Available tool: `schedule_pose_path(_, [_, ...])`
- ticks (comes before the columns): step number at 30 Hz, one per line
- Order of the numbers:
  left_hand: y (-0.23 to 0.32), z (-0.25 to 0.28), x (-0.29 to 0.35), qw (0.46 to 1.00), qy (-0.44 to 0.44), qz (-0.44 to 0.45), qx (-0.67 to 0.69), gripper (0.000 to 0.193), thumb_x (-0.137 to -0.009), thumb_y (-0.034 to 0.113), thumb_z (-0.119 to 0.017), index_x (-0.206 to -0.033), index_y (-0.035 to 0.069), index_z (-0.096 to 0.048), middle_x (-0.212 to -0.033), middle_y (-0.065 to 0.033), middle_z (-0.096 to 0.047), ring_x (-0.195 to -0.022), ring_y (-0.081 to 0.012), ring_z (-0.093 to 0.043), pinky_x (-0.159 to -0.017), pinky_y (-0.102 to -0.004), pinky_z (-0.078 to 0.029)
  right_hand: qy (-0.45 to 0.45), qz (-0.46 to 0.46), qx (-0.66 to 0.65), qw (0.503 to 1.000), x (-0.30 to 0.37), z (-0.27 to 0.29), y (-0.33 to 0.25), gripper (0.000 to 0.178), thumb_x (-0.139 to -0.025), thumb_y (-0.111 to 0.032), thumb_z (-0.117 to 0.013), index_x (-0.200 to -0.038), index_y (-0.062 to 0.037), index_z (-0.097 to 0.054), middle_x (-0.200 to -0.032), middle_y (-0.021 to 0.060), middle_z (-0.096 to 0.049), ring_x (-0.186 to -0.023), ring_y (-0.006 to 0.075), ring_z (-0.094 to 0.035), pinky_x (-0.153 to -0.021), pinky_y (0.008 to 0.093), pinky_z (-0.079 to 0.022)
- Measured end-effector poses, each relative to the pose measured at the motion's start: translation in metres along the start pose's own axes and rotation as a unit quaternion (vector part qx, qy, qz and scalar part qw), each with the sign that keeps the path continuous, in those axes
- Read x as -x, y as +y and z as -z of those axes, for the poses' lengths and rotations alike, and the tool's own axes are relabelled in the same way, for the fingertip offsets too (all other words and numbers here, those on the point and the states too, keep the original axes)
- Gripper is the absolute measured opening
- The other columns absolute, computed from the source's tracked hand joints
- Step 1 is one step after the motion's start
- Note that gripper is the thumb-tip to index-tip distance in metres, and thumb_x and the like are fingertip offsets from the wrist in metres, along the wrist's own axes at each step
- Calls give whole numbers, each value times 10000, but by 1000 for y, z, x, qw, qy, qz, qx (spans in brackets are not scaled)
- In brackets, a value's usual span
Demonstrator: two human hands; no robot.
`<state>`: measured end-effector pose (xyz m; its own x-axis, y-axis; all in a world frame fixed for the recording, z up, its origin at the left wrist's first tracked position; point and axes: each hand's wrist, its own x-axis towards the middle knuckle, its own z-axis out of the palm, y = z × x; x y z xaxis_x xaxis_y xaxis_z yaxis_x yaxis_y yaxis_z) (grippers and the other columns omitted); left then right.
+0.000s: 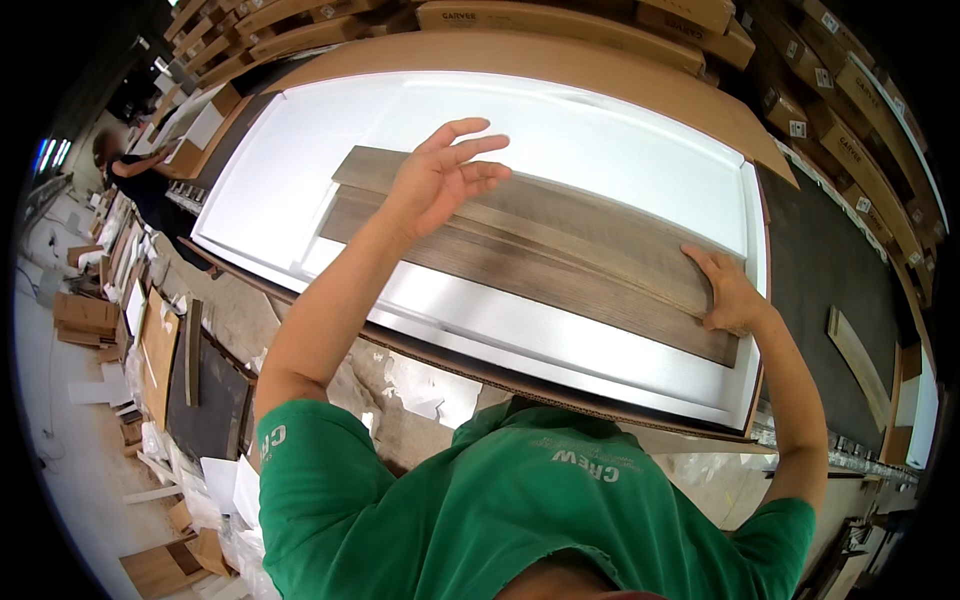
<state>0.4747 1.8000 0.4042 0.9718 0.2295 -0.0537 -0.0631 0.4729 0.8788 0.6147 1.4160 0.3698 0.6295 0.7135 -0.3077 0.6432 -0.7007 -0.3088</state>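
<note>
Nearest the viewer is the person's green shirt (540, 510), with both forearms extended over an open carton lined with white foam (620, 130). Within that foam lie two brown wood-grain boards, lengthwise, one partly overlapping the other: the near board (540, 280) and the far board (600, 225).

The right hand (728, 290) is on the right end of the boards, fingers spread across the top face and thumb toward the near side (firmness of grip cannot be told). The left hand (440, 185) is raised above the left part of the boards, fingers parted and slightly curled, grasping nothing.

Right of the carton, a wooden strip (858, 365) rests on a dark work surface (815, 260). Beyond the foam extends a brown cardboard flap (400, 58). Farther off at left, a co-worker (150, 190) in dark clothing reaches toward a white-and-brown box (195, 130). Stacked cartons (560, 22) line the far side.
</note>
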Motion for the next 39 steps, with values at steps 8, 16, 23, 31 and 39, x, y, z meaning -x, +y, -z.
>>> schedule_pose_path(8, [-3, -9, 17, 965, -25, -13, 259, 265, -770, -66, -407, -988, 49, -502, -913, -99, -540, -658, -163, -435, -773, -351, -392, 148, -1, 80, 986, -15, -6, 30, 846, -490, -141, -741, -1272, -109, -419, -1266, 195, -395, -1164, 344, -366, -976, 423, -336])
schedule_pose_path(16, [-13, 33, -10, 941, -66, -95, -319, 490, -693, 46, -590, -1164, 76, -460, -1124, -113, -507, -1046, -249, -446, -940, -444, -329, 132, 12, 100, 986, -32, -2, 4, 884, -486, -190, -748, -1287, -96, -386, -1273, 179, -397, -1156, 328, -380, -987, 393, -341])
schedule_pose_path(23, [-21, 62, -61, 373, -165, -66, -911, 981, -476, 312, -763, -1327, 122, -313, -1329, -139, -374, -1299, -321, -232, -1067, -528, -99, 103, 19, 95, 990, -59, -6, -7, 871, -494, -159, -745, -1271, -29, -376, -1200, 166, -442, -1118, 304, -402, -963, 348, -376])
schedule_pose_path(31, [-33, 71, -86, 430, -209, -36, -878, 938, -459, 260, -748, -1281, 89, -330, -1197, -171, -465, -1200, -300, -372, -1036, -526, -187, 65, -55, 126, 988, -61, -10, -3, 879, -499, -170, -749, -1269, 6, -365, -1173, 167, -454, -1108, 296, -402, -945, 332, -395])
schedule_pose_path(39, [-28, 70, -89, 454, -186, -53, -870, 861, -455, 244, -739, -1231, 88, -400, -1131, -147, -508, -1080, -303, -469, -1002, -476, -250, 76, -71, 119, 987, -67, -10, 0, 907, -471, -195, -767, -1262, 1, -368, -1174, 174, -447, -1104, 305, -402, -937, 346, -390])
